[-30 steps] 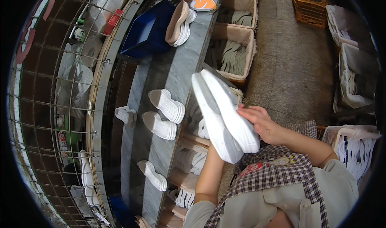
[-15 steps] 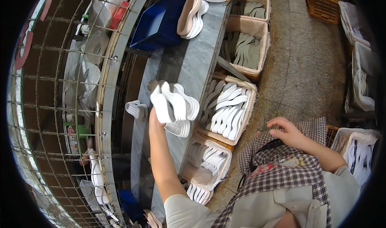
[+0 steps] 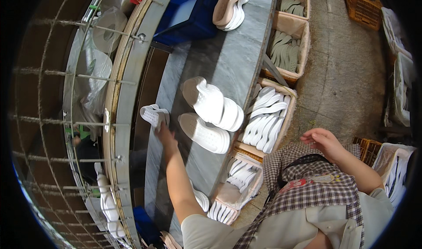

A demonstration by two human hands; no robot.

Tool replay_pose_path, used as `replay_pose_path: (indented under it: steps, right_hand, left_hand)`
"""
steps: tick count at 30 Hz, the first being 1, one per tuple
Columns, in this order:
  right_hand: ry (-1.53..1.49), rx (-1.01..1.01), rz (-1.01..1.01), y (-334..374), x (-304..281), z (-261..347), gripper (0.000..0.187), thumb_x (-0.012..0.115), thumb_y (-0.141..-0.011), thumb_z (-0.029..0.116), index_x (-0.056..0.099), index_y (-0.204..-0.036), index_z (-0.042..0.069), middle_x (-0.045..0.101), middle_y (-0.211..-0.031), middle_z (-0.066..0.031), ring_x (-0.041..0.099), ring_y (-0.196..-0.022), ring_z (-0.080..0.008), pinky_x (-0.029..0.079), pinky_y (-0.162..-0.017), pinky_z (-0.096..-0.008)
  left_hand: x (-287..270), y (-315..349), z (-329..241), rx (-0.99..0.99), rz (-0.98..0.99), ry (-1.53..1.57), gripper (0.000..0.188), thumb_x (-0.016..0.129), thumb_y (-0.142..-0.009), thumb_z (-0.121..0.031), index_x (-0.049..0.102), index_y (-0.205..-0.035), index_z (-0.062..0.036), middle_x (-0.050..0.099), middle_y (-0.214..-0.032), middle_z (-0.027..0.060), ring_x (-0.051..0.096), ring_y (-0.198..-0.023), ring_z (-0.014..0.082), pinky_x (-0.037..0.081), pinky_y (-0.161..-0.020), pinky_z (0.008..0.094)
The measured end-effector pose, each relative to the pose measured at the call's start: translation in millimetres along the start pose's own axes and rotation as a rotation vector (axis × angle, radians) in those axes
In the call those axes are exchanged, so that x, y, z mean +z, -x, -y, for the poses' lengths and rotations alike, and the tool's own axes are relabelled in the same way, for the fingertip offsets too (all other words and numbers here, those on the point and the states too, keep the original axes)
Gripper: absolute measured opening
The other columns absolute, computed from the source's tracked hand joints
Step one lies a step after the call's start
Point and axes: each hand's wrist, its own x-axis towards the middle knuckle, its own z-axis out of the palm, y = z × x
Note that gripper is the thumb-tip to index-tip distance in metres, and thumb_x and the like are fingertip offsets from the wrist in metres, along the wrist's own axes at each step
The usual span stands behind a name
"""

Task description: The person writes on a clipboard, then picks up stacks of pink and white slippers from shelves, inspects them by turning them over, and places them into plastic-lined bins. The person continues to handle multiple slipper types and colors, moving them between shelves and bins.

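Observation:
My left hand (image 3: 167,137) reaches across the grey marbled bench (image 3: 198,58). Its fingers close on the near end of a small stack of white perforated shoe soles (image 3: 151,116) by the bench's far-left edge; the fingertips are partly hidden. Right of that hand lie two bigger groups of white soles: a fanned stack (image 3: 213,104) and a perforated stack (image 3: 204,134), each with a greyish-brown end. My right hand (image 3: 321,142) hovers over the checked apron, with nothing in it, fingers loosely bent and apart.
Lined crates of soles (image 3: 268,121) stand along the bench's right side. A blue bin (image 3: 187,18) and a pinkish-and-white sole stack (image 3: 231,7) sit farther up. Wire mesh (image 3: 79,75) and a metal rail (image 3: 132,64) border the left. More crates (image 3: 362,7) line the floor's far side.
My left hand has let go of the fanned white soles, which now lie on the bench. It has moved left to the small perforated stack. The view has shifted slightly.

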Motion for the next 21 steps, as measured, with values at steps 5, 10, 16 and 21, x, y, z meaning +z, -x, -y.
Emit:
replay_pose_path:
  steps: [5,10,16,21]
  right_hand:
    - [-0.183,0.173,-0.15,-16.0,10.5,-30.1,0.023,0.053,-0.091,0.028,0.06,-0.101,0.008,0.065,-0.103,-0.0054,0.059,-0.088,-0.0129,0.045,-0.074,-0.028]
    - [-0.185,0.209,-0.239,-25.7,30.4,-47.0,0.021,0.054,-0.09,0.026,0.06,-0.1,0.009,0.065,-0.099,-0.0047,0.06,-0.086,-0.0123,0.046,-0.072,-0.0263]
    - [-0.189,0.212,-0.243,-37.5,41.8,-42.3,0.017,0.055,-0.09,0.023,0.06,-0.098,0.009,0.064,-0.096,-0.003,0.06,-0.086,-0.0127,0.046,-0.071,-0.0257]
    - [0.004,-0.027,-0.08,-52.4,40.3,-4.6,0.023,0.055,-0.091,0.021,0.056,-0.11,0.008,0.063,-0.1,-0.0032,0.059,-0.091,-0.0121,0.045,-0.075,-0.0256]
  left_hand:
    - [-60.5,-105.9,51.2,-0.201,-0.142,0.219,0.069,0.058,-0.083,-0.046,0.033,-0.136,-0.0087,0.045,-0.123,0.0147,0.048,-0.104,0.0304,0.048,-0.075,0.0436]
    - [-71.6,-170.2,102.1,0.344,0.266,0.057,0.049,0.048,-0.092,-0.028,0.036,-0.131,-0.0006,0.046,-0.12,0.0199,0.05,-0.105,0.033,0.05,-0.083,0.0443]
    - [-45.2,-184.8,49.2,-0.008,0.4,0.384,0.025,0.043,-0.093,-0.008,0.047,-0.114,0.0051,0.053,-0.107,0.0158,0.052,-0.103,0.0278,0.051,-0.086,0.0408]
    - [-7.4,-38.1,-49.3,-0.261,0.767,0.816,0.03,0.046,-0.094,-0.013,0.048,-0.12,0.0032,0.056,-0.117,0.0196,0.055,-0.11,0.0299,0.051,-0.09,0.0388]
